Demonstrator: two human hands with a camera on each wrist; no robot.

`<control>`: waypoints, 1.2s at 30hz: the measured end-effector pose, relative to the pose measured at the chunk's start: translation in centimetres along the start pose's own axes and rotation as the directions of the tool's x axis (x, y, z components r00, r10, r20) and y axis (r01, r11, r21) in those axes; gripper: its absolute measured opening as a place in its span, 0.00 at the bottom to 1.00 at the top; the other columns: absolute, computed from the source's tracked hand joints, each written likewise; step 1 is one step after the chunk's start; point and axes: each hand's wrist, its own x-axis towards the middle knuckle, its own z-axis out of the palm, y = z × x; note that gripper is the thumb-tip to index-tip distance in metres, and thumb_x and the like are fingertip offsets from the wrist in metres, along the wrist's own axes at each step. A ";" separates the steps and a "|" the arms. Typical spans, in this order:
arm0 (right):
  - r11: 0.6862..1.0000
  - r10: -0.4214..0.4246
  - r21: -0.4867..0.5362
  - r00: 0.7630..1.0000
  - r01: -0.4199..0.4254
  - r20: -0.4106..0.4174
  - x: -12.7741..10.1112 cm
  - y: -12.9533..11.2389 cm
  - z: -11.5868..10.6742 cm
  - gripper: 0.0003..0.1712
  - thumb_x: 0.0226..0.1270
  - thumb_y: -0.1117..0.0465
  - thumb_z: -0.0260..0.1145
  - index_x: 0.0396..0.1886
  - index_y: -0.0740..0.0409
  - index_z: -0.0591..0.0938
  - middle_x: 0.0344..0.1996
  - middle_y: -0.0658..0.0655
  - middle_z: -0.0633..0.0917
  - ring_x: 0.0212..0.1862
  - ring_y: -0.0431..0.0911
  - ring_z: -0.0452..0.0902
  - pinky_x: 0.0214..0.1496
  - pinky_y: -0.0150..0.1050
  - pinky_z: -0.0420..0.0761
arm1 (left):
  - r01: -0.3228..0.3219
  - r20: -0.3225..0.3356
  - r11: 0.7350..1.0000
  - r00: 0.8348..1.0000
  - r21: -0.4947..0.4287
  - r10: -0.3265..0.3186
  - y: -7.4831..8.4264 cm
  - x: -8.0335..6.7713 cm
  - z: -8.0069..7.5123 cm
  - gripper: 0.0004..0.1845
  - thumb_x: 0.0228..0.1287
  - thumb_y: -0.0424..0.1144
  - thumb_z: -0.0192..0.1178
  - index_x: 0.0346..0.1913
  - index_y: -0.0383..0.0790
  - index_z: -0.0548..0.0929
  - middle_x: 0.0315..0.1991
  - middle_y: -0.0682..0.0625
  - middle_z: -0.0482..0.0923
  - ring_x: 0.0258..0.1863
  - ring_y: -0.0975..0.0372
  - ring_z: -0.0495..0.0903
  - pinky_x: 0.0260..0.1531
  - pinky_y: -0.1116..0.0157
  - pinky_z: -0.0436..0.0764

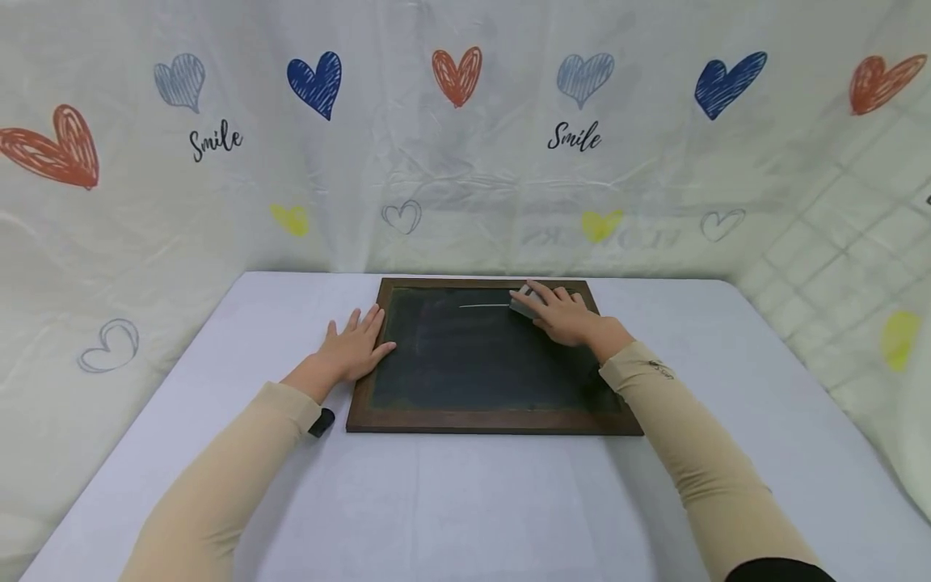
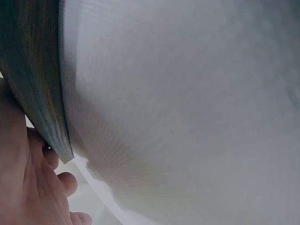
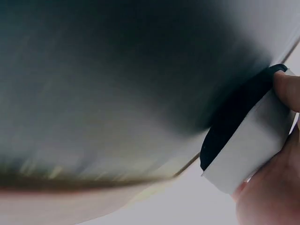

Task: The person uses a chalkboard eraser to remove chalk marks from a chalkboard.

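Note:
A dark chalkboard (image 1: 465, 356) in a brown wooden frame lies flat on the table (image 1: 465, 501). A short white chalk line (image 1: 483, 305) runs near its top edge. My right hand (image 1: 563, 314) grips a white eraser (image 1: 525, 301) with a black felt pad (image 3: 229, 124) and presses it on the board at the line's right end. My left hand (image 1: 355, 346) rests flat with straight fingers on the table, its fingertips touching the board's left frame edge (image 2: 37, 93).
The table is covered in a pale lilac cloth. A white plastic sheet printed with hearts and the word Smile (image 1: 575, 137) hangs behind and on both sides. A small black strap (image 1: 322, 422) shows at my left wrist.

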 end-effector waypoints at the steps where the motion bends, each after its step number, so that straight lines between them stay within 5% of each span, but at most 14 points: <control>1: 1.000 0.018 -0.001 1.000 -0.018 -0.003 0.0 0.6 0.1 0.37 0.84 0.60 0.53 0.84 0.47 0.50 0.81 0.66 0.47 0.64 0.66 0.63 0.51 0.58 0.67 | -0.001 -0.001 1.000 1.000 0.000 0.001 0.0 0.0 0.0 0.41 0.83 0.57 0.40 0.83 0.34 0.41 0.83 0.40 0.35 0.80 0.40 0.37 0.71 0.31 0.39; 7: 0.996 0.080 0.031 0.997 -0.080 0.007 1.5 0.3 0.2 0.37 0.85 0.59 0.51 0.85 0.45 0.48 0.81 0.65 0.46 0.68 0.68 0.58 0.54 0.60 0.65 | 0.005 0.005 1.000 1.000 0.009 -0.005 0.0 0.2 0.1 0.42 0.83 0.58 0.40 0.83 0.34 0.41 0.83 0.40 0.35 0.80 0.41 0.36 0.71 0.31 0.39; 11: 0.991 0.132 0.015 0.990 -0.133 0.049 3.7 -3.0 -0.2 0.36 0.86 0.58 0.49 0.85 0.43 0.48 0.82 0.63 0.44 0.72 0.67 0.55 0.59 0.61 0.64 | 0.007 0.007 1.000 1.000 0.015 -0.007 -0.1 0.3 0.1 0.41 0.83 0.58 0.40 0.83 0.33 0.41 0.83 0.40 0.35 0.80 0.41 0.37 0.71 0.31 0.39; 20: 0.996 0.075 -0.048 0.996 -0.073 0.053 7.5 -9.5 -0.2 0.37 0.86 0.55 0.49 0.85 0.34 0.46 0.83 0.57 0.45 0.70 0.60 0.59 0.62 0.56 0.65 | 0.004 0.003 1.000 1.000 0.012 -0.004 0.1 0.4 0.1 0.41 0.83 0.58 0.39 0.83 0.33 0.42 0.83 0.40 0.35 0.80 0.40 0.37 0.71 0.32 0.39; 30: 0.994 0.107 -0.043 0.992 -0.104 0.071 5.6 -5.0 -1.1 0.36 0.85 0.56 0.51 0.85 0.40 0.50 0.83 0.59 0.47 0.71 0.64 0.59 0.56 0.57 0.66 | 0.006 -0.005 1.000 1.000 0.015 -0.006 -0.1 0.6 0.1 0.42 0.83 0.58 0.40 0.83 0.34 0.41 0.83 0.40 0.35 0.81 0.41 0.36 0.71 0.32 0.39; 36: 0.984 0.180 -0.002 0.979 -0.181 0.099 4.0 -1.5 -1.3 0.36 0.85 0.60 0.51 0.85 0.44 0.50 0.82 0.61 0.47 0.72 0.69 0.57 0.61 0.62 0.66 | 0.011 0.007 1.000 1.000 0.014 -0.011 -0.2 0.6 0.2 0.42 0.83 0.58 0.39 0.83 0.34 0.40 0.83 0.41 0.34 0.81 0.42 0.36 0.71 0.32 0.38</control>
